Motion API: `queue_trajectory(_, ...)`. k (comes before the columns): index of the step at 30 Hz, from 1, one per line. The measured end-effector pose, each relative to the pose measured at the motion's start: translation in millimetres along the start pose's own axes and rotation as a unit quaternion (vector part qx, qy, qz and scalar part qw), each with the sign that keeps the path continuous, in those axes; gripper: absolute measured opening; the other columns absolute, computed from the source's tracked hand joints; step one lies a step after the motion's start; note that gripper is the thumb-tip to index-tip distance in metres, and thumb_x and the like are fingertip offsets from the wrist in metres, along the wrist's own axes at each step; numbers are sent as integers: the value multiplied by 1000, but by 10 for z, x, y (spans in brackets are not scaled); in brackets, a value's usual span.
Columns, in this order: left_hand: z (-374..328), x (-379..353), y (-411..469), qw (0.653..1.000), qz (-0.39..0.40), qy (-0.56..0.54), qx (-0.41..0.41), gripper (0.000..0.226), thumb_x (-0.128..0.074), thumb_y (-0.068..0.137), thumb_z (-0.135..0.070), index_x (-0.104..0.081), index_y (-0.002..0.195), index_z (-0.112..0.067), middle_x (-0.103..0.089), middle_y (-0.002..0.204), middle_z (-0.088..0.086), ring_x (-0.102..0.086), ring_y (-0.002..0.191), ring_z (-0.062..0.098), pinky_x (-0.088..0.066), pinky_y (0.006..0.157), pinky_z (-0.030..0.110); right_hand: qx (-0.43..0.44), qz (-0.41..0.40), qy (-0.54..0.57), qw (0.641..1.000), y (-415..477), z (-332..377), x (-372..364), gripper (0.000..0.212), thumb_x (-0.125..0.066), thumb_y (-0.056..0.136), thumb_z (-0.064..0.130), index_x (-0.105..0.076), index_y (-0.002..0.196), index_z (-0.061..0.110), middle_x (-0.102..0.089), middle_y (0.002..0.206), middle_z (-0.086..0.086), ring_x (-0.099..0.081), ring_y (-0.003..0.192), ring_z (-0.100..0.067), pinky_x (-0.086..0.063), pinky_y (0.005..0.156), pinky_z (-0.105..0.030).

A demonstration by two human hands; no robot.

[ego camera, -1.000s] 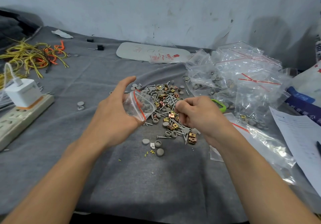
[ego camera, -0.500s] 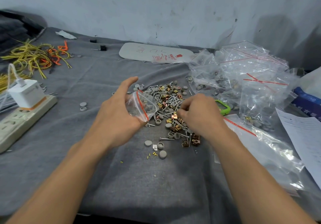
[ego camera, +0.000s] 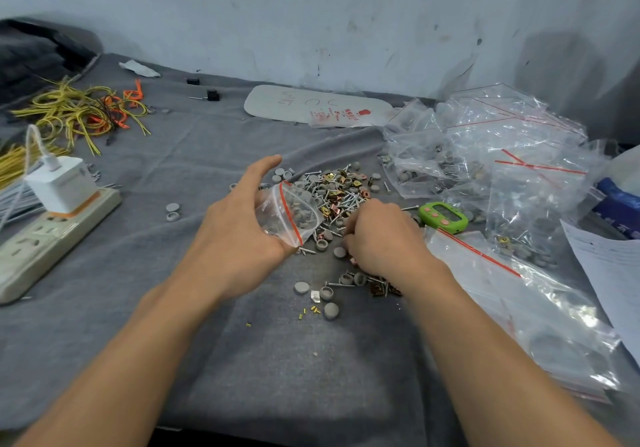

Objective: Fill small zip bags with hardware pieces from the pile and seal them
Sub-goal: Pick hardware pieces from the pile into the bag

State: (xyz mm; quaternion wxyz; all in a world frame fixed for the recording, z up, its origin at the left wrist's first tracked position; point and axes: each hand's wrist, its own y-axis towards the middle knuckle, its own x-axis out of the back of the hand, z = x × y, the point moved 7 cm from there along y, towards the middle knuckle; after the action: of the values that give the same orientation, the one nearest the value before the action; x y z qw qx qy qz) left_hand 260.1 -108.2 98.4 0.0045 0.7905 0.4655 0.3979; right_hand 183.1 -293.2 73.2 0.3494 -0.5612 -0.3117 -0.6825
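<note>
At the left edge of the tabletop (ego camera: pixel 138 308), which is covered in grey cloth, a power strip (ego camera: pixel 41 242) carries a white charger (ego camera: pixel 60 183). Yellow and orange wires (ego camera: pixel 79 114) lie toward the far left corner. Near the middle, the left hand (ego camera: pixel 239 235) grips a small zip bag (ego camera: pixel 289 212) with its red-striped mouth open toward the pile and grey caps inside. Just right of it lies the pile of hardware (ego camera: pixel 341 193): screws, grey caps and brassy clips. The right hand (ego camera: pixel 381 242) rests on the pile's near side, fingers curled down; whether they pinch a piece cannot be told. Farther right sit a green timer (ego camera: pixel 443 217) and a heap of filled bags (ego camera: pixel 502 155), and a large zip bag (ego camera: pixel 519 308) lies flat toward the right edge.
</note>
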Motion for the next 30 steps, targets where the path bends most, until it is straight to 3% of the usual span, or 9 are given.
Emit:
queue_trajectory(3, 23, 7, 8, 1000, 0, 3, 4, 94, -85, 70, -40, -29, 143, -59, -51, 90, -58, -48, 86, -31, -35, 67, -4, 0, 4, 101, 995, 16, -33, 10, 10, -62, 98, 24, -72, 94, 22, -73, 98, -5, -66, 95, -27, -48, 77, -32)
queue_trajectory(6, 25, 8, 24, 1000, 0, 2, 5, 94, -86, 69, -40, -30, 142, -59, -55, 92, -53, -51, 85, -28, -35, 69, -5, 24, 7, 207, 978, -7, -36, 64, 23, -58, 102, 31, -65, 81, 26, -67, 80, 4, -60, 80, -18, -38, 64, -28)
queue_trajectory(11, 13, -16, 14, 1000, 12, -3, 9, 93, -82, 67, -43, -31, 143, -57, -60, 90, -46, -55, 84, -22, -36, 68, -3, 34, 48, 235, 970, -91, -19, -5, 35, -57, 100, 32, -59, 69, 16, -55, 53, 10, -48, 51, -3, -33, 51, -27)
queue_trajectory(15, -18, -48, -1, 999, 32, -6, 23, 94, -74, 59, -57, -30, 142, -59, -65, 86, -26, -57, 77, -12, -38, 66, 3, 33, 41, 409, 911, -148, 56, 42, 35, -54, 93, 34, -49, 61, 22, -36, 48, 10, -29, 42, -6, -24, 53, -30)
queue_trajectory(18, -61, -117, -19, 999, 39, -1, 21, 91, -75, 64, -53, -31, 143, -57, -67, 86, -18, -59, 80, -6, -40, 67, 7, 80, 53, 501, 860, -203, 205, 147, 34, -57, 95, 35, -55, 63, 21, -39, 52, 6, -29, 47, -10, -26, 50, -29)
queue_trajectory(20, -88, -160, -27, 999, 45, -3, 21, 91, -69, 62, -50, -29, 144, -57, -69, 90, -15, -61, 85, 3, -42, 71, 17, 136, 38, 474, 869, -244, 302, 239, 36, -65, 97, 27, -63, 63, 18, -47, 48, 7, -37, 45, -9, -31, 46, -24)
queue_trajectory(22, -106, -185, -30, 999, 50, -9, 18, 90, -65, 62, -44, -30, 145, -56, -71, 92, -16, -64, 87, 7, -45, 73, 23, 181, 9, 407, 895, -289, 382, 306, 25, -72, 92, 24, -75, 68, 29, -52, 46, 9, -41, 46, -7, -34, 47, -22)
queue_trajectory(25, -83, -178, -25, 999, 49, -15, 18, 88, -67, 64, -43, -32, 143, -56, -70, 90, -21, -62, 83, -3, -42, 70, 11, 197, -3, 380, 904, -310, 427, 322, 19, -75, 89, 23, -81, 80, 39, -55, 47, 11, -41, 45, -4, -35, 48, -18)
queue_trajectory(30, -26, -78, 2, 999, 31, -22, 24, 91, -82, 66, -44, -34, 142, -57, -67, 86, -31, -60, 80, -13, -41, 69, 6, 131, -62, 493, 858, -252, 250, 390, 16, -75, 88, 20, -82, 79, 33, -63, 53, 6, -50, 47, -6, -41, 49, -21)
